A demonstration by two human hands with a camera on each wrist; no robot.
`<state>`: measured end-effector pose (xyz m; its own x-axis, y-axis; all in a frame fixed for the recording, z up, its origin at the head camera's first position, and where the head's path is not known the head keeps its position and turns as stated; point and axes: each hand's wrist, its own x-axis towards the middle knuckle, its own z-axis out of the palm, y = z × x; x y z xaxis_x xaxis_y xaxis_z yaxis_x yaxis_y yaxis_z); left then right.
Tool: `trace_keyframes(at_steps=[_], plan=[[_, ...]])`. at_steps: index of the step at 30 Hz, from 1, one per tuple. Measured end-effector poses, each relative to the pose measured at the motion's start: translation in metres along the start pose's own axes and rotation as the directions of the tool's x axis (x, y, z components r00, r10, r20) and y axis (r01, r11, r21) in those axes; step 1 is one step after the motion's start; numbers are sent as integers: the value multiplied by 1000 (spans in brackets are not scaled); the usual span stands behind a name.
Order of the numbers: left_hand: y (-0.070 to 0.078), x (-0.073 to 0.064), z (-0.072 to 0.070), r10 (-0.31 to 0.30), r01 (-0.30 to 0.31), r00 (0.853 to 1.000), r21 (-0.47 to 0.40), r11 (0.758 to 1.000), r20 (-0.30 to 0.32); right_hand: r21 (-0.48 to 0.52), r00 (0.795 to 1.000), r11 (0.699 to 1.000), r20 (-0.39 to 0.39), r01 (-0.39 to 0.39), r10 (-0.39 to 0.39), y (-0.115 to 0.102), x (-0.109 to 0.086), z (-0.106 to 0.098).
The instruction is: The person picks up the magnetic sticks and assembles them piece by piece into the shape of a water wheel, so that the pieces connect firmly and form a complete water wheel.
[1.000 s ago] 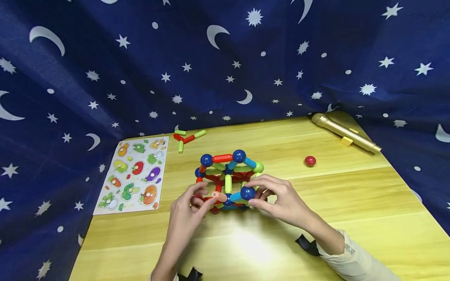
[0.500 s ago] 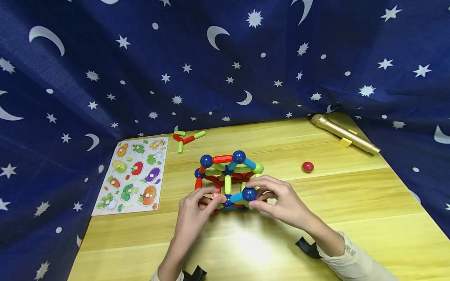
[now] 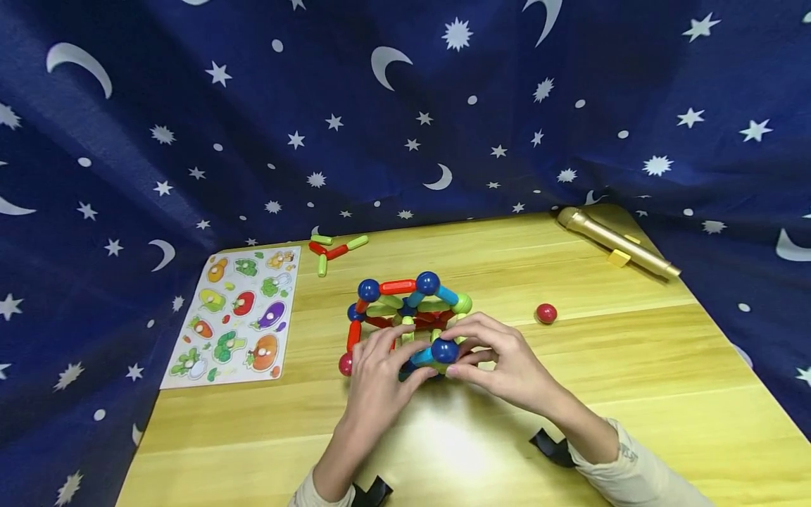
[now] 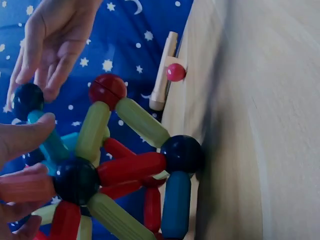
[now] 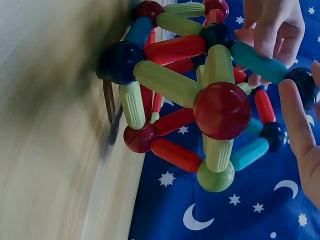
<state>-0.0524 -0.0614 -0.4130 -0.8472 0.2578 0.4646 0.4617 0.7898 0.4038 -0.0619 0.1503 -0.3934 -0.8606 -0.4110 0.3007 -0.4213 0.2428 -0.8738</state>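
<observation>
A magnetic ball-and-rod structure (image 3: 398, 286) of blue, red and green balls with coloured rods stands before me. My right hand (image 3: 507, 362) pinches a dark blue ball (image 3: 445, 350) at its near corner between thumb and fingers. My left hand (image 3: 376, 373) pinches the light blue rod (image 3: 422, 357) that runs into that ball; its thumb lies on this rod (image 4: 54, 145) in the left wrist view. A pink rod (image 4: 25, 187) shows beside the left fingers there, while in the head view that hand covers it. Behind the left hand a red ball (image 3: 345, 364) peeks out.
A loose red ball (image 3: 546, 313) lies to the right of the structure. At the back right is a gold microphone (image 3: 617, 243) with a yellow block (image 3: 619, 258). Left stands a vegetable picture board (image 3: 241, 310); loose red and green rods (image 3: 337, 251) lie behind.
My left hand has moved right, from the pink rod to the light blue rod. The right hand stays at the dark blue ball. The loose red ball has rolled nearer and to the left.
</observation>
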Motion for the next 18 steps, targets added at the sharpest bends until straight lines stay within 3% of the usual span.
trace_keyframes(at_steps=[5,7,8,10,12,14,15,16,18], plan=[[-8,-1,5,-18,14,999,-125,992,-29,-36,1000,999,-14,17,-18,1,-1,-7],[-10,-1,6,-19,14,999,-167,986,-29,-154,996,988,-85,-3,-10,8,-2,-23],[-11,-1,7,-21,15,999,-184,983,-27,-250,992,968,-130,-35,2,15,-3,-33],[-12,0,8,-24,19,1000,-209,978,-20,-442,972,879,-218,-181,90,31,-6,-56],[-13,1,9,-29,26,1000,-221,975,-12,-574,937,743,-264,-345,231,51,-11,-77],[-13,1,9,-33,31,999,-225,974,-8,-647,889,618,-241,-447,389,70,-16,-89],[-13,1,9,-36,34,999,-224,974,-5,-660,862,581,-217,-476,459,78,-18,-93],[-13,1,9,-38,36,999,-224,974,-3,-664,844,567,-192,-488,501,86,-21,-95],[-12,1,8,-42,41,999,-223,974,1,-657,831,574,-151,-488,535,98,-25,-95]])
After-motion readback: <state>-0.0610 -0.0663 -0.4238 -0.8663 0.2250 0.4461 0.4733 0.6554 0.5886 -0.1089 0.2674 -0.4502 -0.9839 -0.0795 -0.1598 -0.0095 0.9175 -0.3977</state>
